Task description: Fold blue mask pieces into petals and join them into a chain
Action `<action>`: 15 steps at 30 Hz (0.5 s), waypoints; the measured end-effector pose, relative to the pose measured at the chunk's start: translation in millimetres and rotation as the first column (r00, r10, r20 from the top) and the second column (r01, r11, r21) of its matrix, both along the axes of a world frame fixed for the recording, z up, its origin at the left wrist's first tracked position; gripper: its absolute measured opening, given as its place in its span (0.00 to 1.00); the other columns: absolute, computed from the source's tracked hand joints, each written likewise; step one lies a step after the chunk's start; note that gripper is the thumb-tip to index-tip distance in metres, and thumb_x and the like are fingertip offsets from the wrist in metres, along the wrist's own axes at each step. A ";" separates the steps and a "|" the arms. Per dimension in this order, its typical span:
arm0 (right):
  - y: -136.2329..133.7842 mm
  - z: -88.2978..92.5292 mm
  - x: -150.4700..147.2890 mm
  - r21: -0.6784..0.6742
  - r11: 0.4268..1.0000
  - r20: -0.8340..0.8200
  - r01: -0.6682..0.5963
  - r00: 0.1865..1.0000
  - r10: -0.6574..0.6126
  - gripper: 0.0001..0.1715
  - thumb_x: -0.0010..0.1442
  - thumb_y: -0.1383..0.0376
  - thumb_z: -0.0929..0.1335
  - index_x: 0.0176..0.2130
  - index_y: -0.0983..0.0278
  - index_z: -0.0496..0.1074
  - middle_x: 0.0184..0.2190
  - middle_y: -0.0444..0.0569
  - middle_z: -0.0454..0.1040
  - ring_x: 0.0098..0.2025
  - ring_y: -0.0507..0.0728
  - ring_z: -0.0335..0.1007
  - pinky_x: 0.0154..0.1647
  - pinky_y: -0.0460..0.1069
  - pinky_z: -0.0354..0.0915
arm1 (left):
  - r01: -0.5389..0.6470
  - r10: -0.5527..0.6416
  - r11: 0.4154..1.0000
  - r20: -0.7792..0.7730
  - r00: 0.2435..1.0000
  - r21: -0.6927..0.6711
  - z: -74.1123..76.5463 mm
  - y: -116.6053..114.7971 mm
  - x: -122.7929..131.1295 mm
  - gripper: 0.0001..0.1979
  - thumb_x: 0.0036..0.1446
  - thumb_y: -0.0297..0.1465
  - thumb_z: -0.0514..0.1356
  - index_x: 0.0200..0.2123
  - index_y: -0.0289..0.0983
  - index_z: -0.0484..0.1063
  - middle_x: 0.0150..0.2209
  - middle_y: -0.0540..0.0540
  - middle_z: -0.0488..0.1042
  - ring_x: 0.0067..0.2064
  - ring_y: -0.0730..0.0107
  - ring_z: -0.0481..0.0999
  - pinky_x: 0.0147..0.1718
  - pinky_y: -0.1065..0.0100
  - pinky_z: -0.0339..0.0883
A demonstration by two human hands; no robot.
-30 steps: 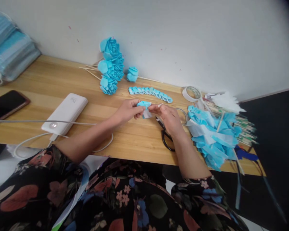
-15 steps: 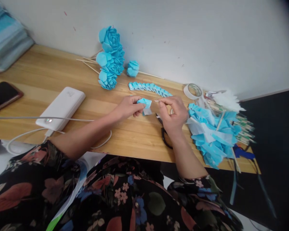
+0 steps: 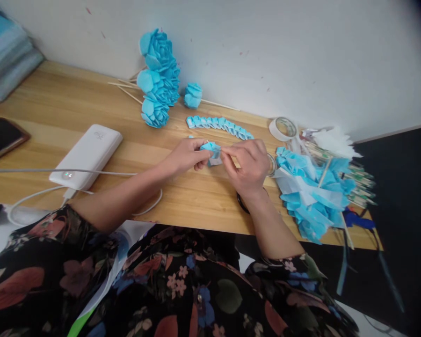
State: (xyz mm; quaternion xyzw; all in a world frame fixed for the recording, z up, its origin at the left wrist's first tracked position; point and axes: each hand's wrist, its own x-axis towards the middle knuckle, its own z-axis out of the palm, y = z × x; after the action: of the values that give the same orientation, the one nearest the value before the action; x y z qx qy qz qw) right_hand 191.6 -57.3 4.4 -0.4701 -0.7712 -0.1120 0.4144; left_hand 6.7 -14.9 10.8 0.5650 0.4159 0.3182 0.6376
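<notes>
A folded light-blue paper petal (image 3: 214, 150) with a pale underside is pinched between the thumb and fingers of my left hand (image 3: 190, 157). My right hand (image 3: 247, 164) is closed in a pinch, its fingertips against the petal's right edge. A small pale strip lies in that pinch, mostly hidden by the fingers. Just beyond both hands, a curved row of folded blue paper pieces (image 3: 219, 124) lies on the wooden table (image 3: 189, 201). Under my right wrist, the black handle of a tool (image 3: 242, 203) is partly covered.
Blue paper roses (image 3: 159, 77) on sticks and one smaller flower (image 3: 192, 96) lie near the wall. Rolls of tape (image 3: 283, 128) and crumpled blue paper (image 3: 312, 192) are at right. A white power bank (image 3: 87, 154) with a cable and a phone (image 3: 3, 140) sit left.
My right hand has moved left, bringing the pinched pale strip from beside the petal to its edge. My left hand keeps the petal in nearly the same place.
</notes>
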 end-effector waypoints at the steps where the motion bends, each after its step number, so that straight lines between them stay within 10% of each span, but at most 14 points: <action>1: 0.2 -0.5 -0.1 -0.006 1.000 0.007 0.004 1.000 -0.003 0.09 0.70 0.62 0.68 0.39 0.55 0.78 0.32 0.46 0.80 0.37 0.58 0.74 0.42 0.57 0.69 | 0.000 0.000 1.000 0.008 1.000 0.002 -0.6 0.2 -0.3 0.12 0.56 0.20 0.60 0.22 0.36 0.68 0.17 0.54 0.68 0.19 0.80 0.66 0.21 0.76 0.61; 15: 0.3 -2.5 -1.0 0.011 0.999 0.037 -0.045 0.998 0.044 0.10 0.70 0.65 0.68 0.38 0.57 0.79 0.32 0.47 0.78 0.36 0.57 0.71 0.40 0.55 0.67 | 0.002 -0.003 1.000 0.057 0.998 0.011 -0.2 -0.6 -1.8 0.12 0.55 0.19 0.60 0.22 0.36 0.68 0.18 0.53 0.69 0.20 0.80 0.67 0.21 0.76 0.62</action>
State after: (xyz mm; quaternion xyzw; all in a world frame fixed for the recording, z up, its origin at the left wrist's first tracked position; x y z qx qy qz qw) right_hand 190.7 -57.0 1.9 -0.4484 -0.7882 -0.1157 0.4053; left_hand 4.8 -15.5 10.6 0.5597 0.3951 0.3358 0.6465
